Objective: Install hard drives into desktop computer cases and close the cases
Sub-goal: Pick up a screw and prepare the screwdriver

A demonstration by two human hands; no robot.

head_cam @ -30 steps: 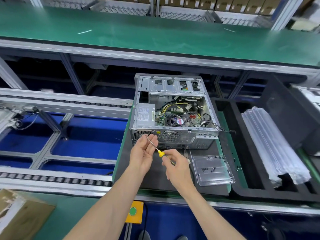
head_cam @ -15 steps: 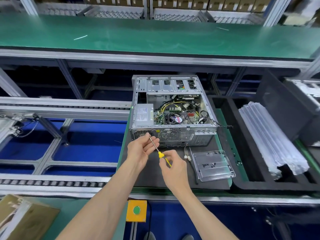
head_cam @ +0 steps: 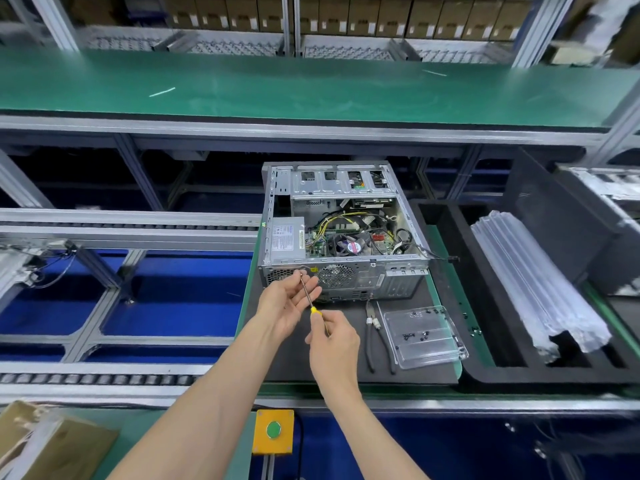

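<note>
Nearest, the right hand (head_cam: 334, 341) grips a yellow-handled screwdriver (head_cam: 313, 308); the left hand (head_cam: 287, 301) pinches its shaft near the tip. Beside them on the dark mat (head_cam: 346, 372) lie pliers (head_cam: 375, 336) and a clear tray (head_cam: 424, 336) holding small dark screws, its embossed lettering unreadable. Beyond stands the open computer case (head_cam: 341, 233), wiring exposed, its power-supply label too small to read.

Yellow-handled screwdriver (head_cam: 313, 311), grey case (head_cam: 341, 233), green bench (head_cam: 311, 88)
</note>
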